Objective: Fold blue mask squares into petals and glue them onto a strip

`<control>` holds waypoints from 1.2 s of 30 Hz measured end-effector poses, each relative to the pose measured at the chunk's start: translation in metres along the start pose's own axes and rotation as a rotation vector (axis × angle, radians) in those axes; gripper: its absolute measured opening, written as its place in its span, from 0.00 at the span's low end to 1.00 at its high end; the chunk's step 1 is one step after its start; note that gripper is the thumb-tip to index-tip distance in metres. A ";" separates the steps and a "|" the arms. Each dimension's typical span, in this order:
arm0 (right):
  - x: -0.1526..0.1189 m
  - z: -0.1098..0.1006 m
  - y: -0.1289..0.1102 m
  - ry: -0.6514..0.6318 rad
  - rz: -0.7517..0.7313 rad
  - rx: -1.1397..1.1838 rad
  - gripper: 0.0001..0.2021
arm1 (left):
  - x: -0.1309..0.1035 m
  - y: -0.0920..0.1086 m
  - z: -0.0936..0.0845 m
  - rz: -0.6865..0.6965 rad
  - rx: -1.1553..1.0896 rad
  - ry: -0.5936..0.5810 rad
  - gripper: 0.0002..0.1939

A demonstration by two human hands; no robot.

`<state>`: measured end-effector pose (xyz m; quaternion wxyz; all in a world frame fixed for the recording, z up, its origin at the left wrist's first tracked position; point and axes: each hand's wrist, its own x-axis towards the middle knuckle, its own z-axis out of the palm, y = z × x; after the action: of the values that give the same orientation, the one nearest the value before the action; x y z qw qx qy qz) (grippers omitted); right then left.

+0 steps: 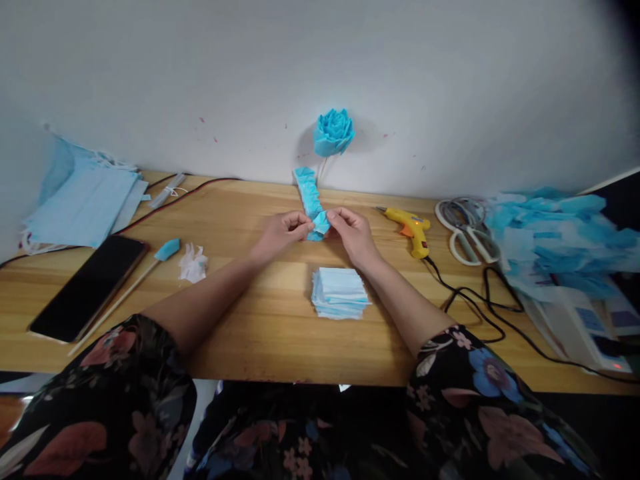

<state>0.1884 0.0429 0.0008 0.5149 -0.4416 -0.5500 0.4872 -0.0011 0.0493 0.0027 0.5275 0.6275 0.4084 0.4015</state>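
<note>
Between my two hands is a small folded piece of blue mask fabric (321, 223), pinched from both sides. My left hand (283, 235) grips its left edge, thumb against fingertips. On the right edge, my right hand (351, 230) closes in the same way. Just behind, a row of overlapping folded blue petals (307, 187) runs back toward the wall. A blue fabric flower (334, 132) on a thin stick leans there. Nearer my body, below the hands, lies a stack of cut fabric squares (340, 292).
At right lie a yellow glue gun (413, 230) with a black cord, white-handled scissors (470, 243) and a heap of blue scraps (560, 233). At left are face masks (83, 200), a phone (90, 287), a blue-tipped stick (130, 293), a crumpled white scrap (193, 264) and clear glue sticks (167, 190).
</note>
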 end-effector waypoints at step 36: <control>-0.001 0.005 -0.003 -0.055 0.050 0.025 0.26 | 0.001 -0.005 0.001 0.017 -0.060 -0.090 0.24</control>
<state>0.1836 0.0409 0.0032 0.4926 -0.4352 -0.5467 0.5187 0.0000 0.0504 -0.0024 0.5604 0.6324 0.3668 0.3893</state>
